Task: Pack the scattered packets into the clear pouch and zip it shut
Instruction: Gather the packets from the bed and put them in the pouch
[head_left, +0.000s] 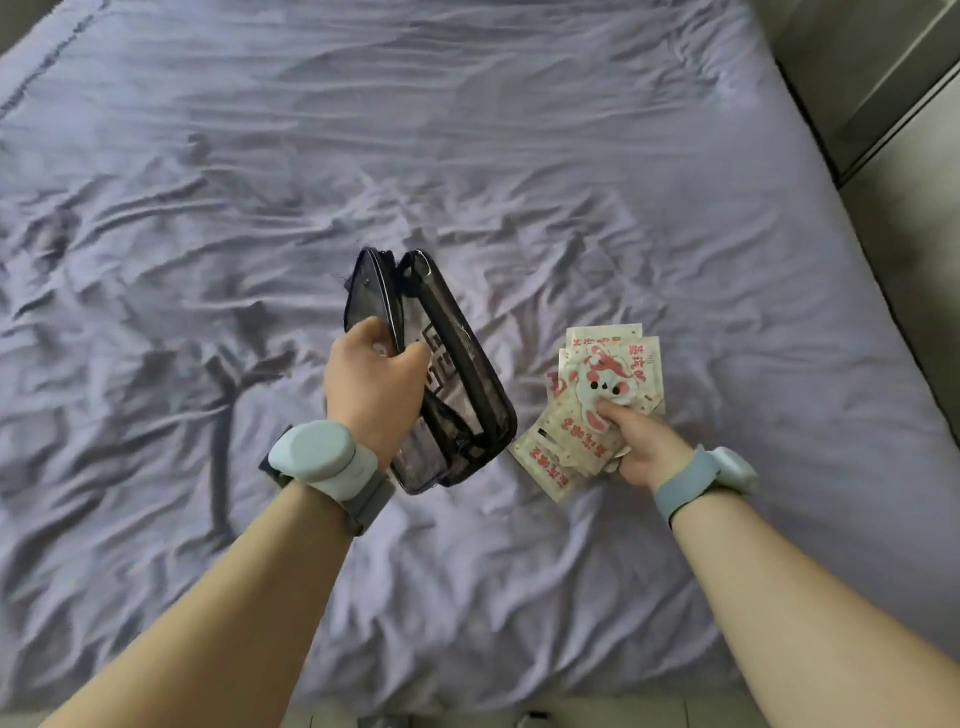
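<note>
The clear pouch (457, 358), edged in dark trim with a dark geometric print, is lifted above the bed with its zipper mouth gaping open. My left hand (371, 376) grips its near rim, thumb and fingers over the edge. To the right, my right hand (641, 449) clutches a fanned stack of several cream packets (597, 384) printed with pink characters and a white rabbit figure. The packets sit about a hand's width right of the pouch. No loose packets show on the sheet.
A wrinkled lavender bedsheet (467, 156) covers the bed across the whole view. Grey floor and a cabinet or wall edge (893, 104) run along the right side. Both wrists wear pale blue bands.
</note>
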